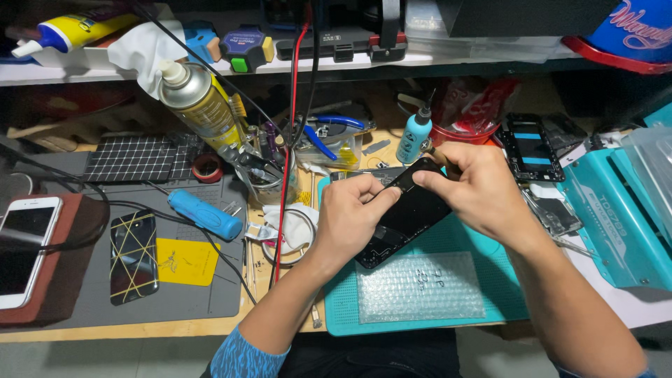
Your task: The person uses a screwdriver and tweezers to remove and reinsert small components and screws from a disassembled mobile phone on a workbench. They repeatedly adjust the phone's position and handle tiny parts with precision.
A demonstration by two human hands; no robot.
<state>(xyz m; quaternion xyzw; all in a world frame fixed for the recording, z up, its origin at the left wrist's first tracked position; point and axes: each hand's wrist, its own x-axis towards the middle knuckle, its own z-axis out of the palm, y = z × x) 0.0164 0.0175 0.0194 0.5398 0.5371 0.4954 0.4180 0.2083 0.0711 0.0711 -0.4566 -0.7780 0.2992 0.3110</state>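
- Black, glossy phone point(406, 213) held tilted above the teal mat point(490, 269), lower end near the bubble wrap point(418, 285); both hands on it.
- Left hand point(350, 218) curled around the phone's near long edge, fingers closed on it, thumb on top.
- Right hand point(483, 187) pinches the upper corner between thumb and forefinger; it also seems to hold a thin tool, too hidden to be sure.
- Handling, as judged: light, stiff and thin; the smooth face looks slippery, and glass would be fragile at corners. Best gripped by the long edges, not pressed on the face.
- Packages and labels: spray can point(201, 105), yellow with silver top, leaning at rear left under the shelf; yellow-and-white tube point(70, 31) lying on the shelf; small blue bottle point(414, 136) with black tip, upright just behind the hands; red crinkled packet point(476, 105) beyond it.
- Yellow square card point(185, 261) on the grey mat point(168, 297), beside a dark phone with gold lines point(133, 255); white phone point(24, 248) far left.
- Teal case point(616, 224) at right, with printed lettering.
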